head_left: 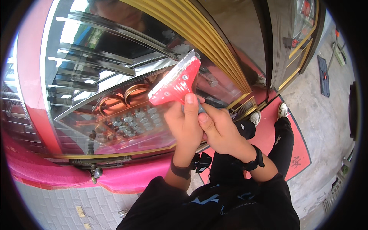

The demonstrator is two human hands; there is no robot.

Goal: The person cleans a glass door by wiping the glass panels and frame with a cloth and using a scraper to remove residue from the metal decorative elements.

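Note:
A red plastic scraper with a metal blade and a grey handle is held up before the glass cabinet door. White residue lies along its blade edge, and two screws show on its head. My left hand grips the handle, its thumb on the neck of the scraper. Just to the right, my right hand is closed round the lower handle, touching the left. The fingers behind the handle are mostly hidden. A dark band is on each wrist.
Gold-coloured frame strips edge the glass. A pink curtain hangs to the left. On the floor lies a red mat, with my shoes on it. A dark flat mop head rests at the upper right. Wall sockets show at lower left.

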